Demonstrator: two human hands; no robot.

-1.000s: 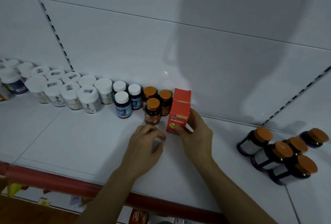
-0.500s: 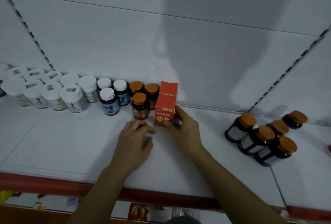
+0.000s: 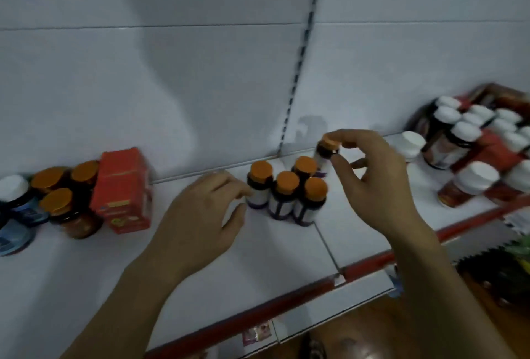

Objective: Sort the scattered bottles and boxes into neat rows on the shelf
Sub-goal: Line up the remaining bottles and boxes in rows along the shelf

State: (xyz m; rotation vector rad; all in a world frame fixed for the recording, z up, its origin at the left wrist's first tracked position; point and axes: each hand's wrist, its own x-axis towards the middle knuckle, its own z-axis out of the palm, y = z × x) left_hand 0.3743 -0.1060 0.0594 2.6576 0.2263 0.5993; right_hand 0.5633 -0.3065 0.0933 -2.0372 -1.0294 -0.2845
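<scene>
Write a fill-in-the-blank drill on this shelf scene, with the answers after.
The right hand pinches a bottle by its ____ cap. Beside it, ____ matching bottles stand clustered on the shelf. The red box stands to the ____ of the left hand.
Answers: orange; four; left.

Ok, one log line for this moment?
right hand pinches orange-capped bottle by cap | left hand beside bottle cluster | red box upright at left
</scene>
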